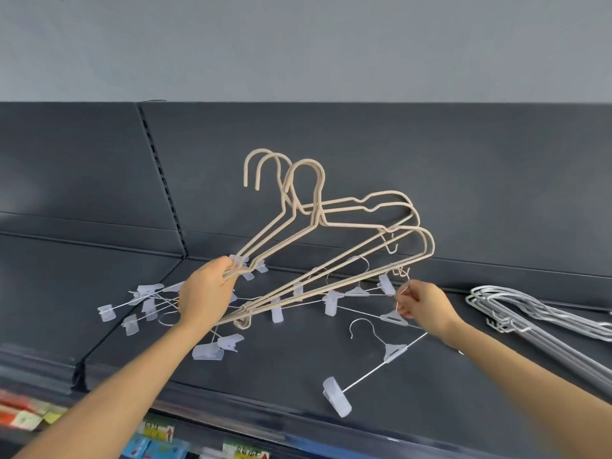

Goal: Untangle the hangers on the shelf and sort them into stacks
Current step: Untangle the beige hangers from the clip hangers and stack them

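My left hand (208, 294) grips the left ends of several beige hangers (334, 223) and holds them tilted up off the dark shelf (430, 392), hooks at the top. Their right ends hang over a tangle of clear clip hangers (331, 301) with wire hooks. My right hand (422, 303) pinches the wire hook of one clip hanger at the right side of the tangle. Another clip hanger (381, 356) lies apart on the shelf in front of that hand. More clip hangers (145, 299) spread out behind my left hand.
A stack of grey hangers (536, 316) lies on the shelf at the far right. The dark back panel (463, 177) rises behind the shelf. Coloured packets (155, 442) hang below the shelf's front edge.
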`<action>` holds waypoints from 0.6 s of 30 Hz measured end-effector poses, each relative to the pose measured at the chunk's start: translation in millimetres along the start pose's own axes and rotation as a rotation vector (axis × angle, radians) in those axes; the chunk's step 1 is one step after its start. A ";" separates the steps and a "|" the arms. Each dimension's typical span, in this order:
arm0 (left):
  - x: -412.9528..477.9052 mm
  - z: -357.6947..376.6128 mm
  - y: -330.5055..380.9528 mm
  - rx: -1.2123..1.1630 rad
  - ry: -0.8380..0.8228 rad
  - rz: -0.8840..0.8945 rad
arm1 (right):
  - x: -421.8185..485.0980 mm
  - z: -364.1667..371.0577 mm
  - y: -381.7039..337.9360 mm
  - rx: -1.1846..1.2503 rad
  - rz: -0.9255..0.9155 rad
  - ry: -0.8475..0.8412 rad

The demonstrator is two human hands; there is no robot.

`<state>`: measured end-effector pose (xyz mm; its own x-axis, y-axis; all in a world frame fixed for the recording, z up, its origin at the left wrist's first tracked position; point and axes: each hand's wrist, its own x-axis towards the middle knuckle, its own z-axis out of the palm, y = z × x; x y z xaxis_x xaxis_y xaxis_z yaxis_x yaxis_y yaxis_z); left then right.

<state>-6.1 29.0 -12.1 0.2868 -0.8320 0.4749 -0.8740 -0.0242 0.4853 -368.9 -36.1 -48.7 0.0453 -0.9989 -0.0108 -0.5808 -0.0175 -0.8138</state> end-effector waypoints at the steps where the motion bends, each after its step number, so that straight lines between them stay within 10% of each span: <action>1: -0.4 -0.2 1.6 -0.007 0.002 0.000 | -0.3 1.3 -0.6 -0.007 -0.006 -0.012; 8: -3.7 -4.9 10.8 -0.040 0.026 -0.010 | 1.3 9.6 -33.9 -0.254 -0.282 0.309; 18: -7.4 -11.6 16.7 -0.021 0.046 -0.003 | 22.1 18.6 -69.7 -0.345 -0.374 0.219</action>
<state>-18.3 41.2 1.0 0.3075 -0.8057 0.5063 -0.8649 -0.0148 0.5018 -312.3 -56.1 -2.9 0.1505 -0.9068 0.3937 -0.7917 -0.3491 -0.5013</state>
